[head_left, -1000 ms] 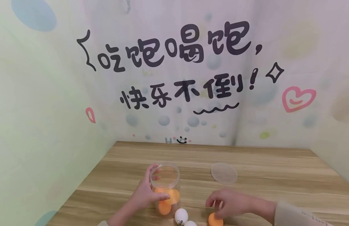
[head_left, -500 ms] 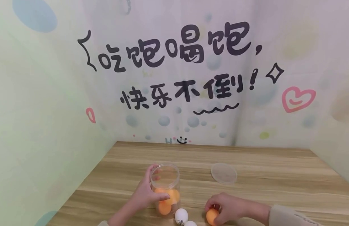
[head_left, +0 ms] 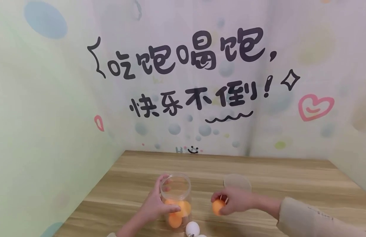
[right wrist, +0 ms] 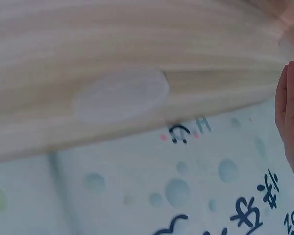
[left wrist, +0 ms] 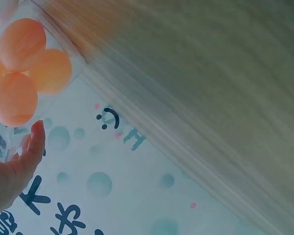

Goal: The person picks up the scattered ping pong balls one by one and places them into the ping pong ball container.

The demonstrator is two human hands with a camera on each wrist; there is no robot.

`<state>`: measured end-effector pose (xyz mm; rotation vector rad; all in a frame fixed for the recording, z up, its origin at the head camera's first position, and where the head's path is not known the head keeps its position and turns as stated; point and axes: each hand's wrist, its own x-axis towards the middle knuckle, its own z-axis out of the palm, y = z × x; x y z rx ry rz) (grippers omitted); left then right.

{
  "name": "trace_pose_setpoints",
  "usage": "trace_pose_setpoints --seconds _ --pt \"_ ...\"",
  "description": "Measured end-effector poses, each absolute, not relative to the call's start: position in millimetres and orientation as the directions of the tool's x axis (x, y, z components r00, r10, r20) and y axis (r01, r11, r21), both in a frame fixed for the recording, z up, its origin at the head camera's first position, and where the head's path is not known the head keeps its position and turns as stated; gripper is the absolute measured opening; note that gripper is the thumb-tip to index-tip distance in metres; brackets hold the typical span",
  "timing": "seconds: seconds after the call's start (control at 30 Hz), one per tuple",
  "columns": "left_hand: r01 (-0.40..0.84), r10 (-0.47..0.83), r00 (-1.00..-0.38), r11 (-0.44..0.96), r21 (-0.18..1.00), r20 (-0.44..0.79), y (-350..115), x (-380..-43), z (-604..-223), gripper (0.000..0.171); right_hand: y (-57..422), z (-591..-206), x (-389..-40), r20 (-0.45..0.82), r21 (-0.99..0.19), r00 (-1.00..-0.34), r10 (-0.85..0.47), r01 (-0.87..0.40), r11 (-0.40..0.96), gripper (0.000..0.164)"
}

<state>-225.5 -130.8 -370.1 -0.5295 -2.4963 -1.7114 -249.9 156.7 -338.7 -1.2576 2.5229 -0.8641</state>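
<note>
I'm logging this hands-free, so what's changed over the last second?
The right hand, a second ago just reaching down to the loose orange ball, now grips it and has carried it up the head view and closer to the clear jar, apparently lifted. The left hand still holds the jar; the orange balls inside, the white ball beside it and the lid stayed put.

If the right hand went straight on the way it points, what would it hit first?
Likely the clear jar held in the left hand: in the head view, the right hand, pinching an orange ball, points toward its side. Depth is unclear, so it might miss.
</note>
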Motion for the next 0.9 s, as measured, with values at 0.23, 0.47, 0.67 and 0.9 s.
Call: trace_pose_setpoints --seconds 0.23,0.47,0.67,0.9 --pt "0.318 0.25 -0.936 0.307 0.897 0.247 -131 -225 -372 0.095 134 -286 -258 0.077 -0.541 -0.651 -0.755 -0.664 0.517 0.024" --pt "0.321 0.255 -0.934 0.286 0.903 0.251 -131 -224 -371 0.094 103 -254 -260 0.167 -0.465 -0.603 -0.78 -0.746 0.477 0.021" --pt "0.33 0.277 -0.926 0.264 0.907 0.256 -130 -225 -371 0.092 83 -250 -257 0.196 -0.39 -0.548 -0.813 -0.805 0.447 0.023" --pt "0.333 0.282 -0.925 0.275 0.902 0.255 -132 -226 -370 0.093 71 -253 -257 0.243 -0.256 -0.464 -0.852 -0.877 0.406 0.027"
